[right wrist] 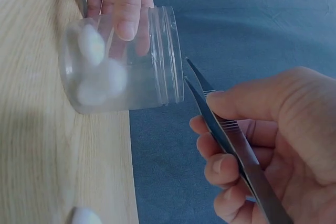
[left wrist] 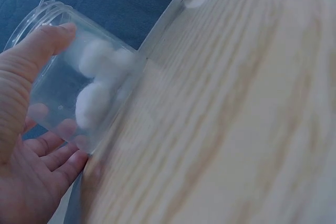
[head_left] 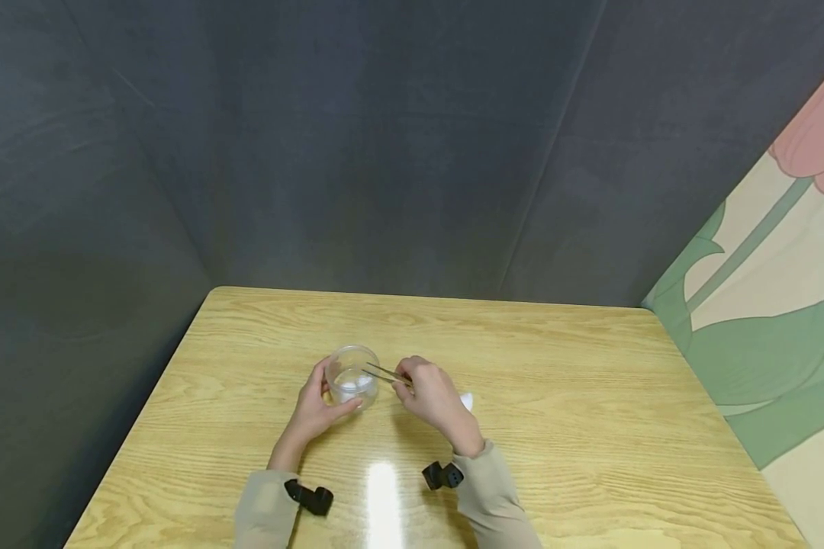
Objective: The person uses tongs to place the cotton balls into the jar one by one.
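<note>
My L hand (head_left: pixel 313 408) grips clear jar (right wrist: pixel 123 61) w/ cotton balls (right wrist: pixel 102 77); R hand (head_left: pixel 434 396) pinches tweezers (right wrist: pixel 236 148), tips at rim.

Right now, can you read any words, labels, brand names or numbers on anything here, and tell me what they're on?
None: no readable text in any view.
The clear jar held by the left hand bears no label.
The tweezers in the right hand show only grip ridges.
The wall picture has no writing.
</note>
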Demonstrator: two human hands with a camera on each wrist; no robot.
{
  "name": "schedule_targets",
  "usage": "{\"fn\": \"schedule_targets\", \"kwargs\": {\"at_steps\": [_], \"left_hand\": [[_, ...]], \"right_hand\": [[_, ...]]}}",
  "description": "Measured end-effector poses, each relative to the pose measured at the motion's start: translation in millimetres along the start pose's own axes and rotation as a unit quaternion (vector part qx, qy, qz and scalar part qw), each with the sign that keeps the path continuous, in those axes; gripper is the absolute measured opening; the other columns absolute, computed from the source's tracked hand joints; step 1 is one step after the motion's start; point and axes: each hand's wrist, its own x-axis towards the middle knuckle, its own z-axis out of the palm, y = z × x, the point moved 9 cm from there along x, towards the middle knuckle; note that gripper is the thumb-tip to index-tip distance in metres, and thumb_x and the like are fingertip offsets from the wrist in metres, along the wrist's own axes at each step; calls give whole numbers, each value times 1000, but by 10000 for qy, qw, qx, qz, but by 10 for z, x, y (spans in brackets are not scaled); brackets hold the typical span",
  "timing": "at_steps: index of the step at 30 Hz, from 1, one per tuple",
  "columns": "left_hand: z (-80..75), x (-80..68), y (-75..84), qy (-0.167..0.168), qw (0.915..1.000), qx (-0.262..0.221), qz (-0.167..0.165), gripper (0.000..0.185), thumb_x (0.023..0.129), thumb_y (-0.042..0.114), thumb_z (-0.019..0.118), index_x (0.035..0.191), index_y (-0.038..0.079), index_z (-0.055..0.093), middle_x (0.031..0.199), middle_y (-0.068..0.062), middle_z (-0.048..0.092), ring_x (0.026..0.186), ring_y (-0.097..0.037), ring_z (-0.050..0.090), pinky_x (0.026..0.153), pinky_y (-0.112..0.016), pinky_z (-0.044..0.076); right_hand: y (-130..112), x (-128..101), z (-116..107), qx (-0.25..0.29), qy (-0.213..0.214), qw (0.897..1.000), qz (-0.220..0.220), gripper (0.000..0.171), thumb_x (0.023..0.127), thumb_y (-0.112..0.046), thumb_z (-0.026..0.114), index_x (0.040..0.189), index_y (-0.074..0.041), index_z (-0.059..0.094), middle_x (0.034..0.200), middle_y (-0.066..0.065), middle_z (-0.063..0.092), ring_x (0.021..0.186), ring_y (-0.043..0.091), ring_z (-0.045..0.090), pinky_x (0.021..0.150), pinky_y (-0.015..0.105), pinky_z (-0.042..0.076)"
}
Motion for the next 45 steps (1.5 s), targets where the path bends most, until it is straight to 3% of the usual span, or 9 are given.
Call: {"fn": "schedule_targets", "kwargs": {"at_steps": [45], "left_hand": [[3,-6,-30,-31,9999,-16,-109,83,74,4,79,141,-4,30,135,-29,42,119,-43,44,98,-53,36]], "right_hand": [[215,-241,-264,159,326,9985,414,7,82,-4,70,85,-3,64,81,3,61,71,13,58,61,27,50]]}}
